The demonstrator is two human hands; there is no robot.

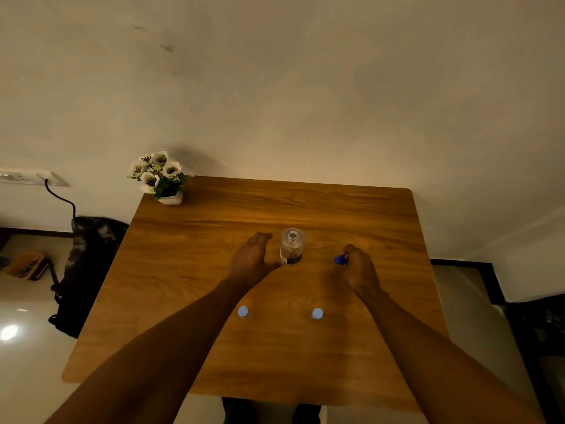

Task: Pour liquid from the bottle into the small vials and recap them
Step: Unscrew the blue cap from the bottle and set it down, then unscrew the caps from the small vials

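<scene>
A clear plastic bottle [292, 246] with a dark label stands upright and uncapped in the middle of the wooden table [214, 347]. My left hand [252, 259] lies open just left of it, thumb near the bottle's base. My right hand [359, 269] is to the bottle's right, fingers closed on a blue bottle cap [339, 260]. Closer to me stand two small vials with pale blue caps, the left vial [243, 311] and the right vial [317, 314], both capped and apart from my hands.
A white pot of white flowers [160, 179] sits at the table's far left corner. A dark backpack [88, 264] leans by the table's left side, below a wall socket [33, 178] with a cable. The wall runs behind the table.
</scene>
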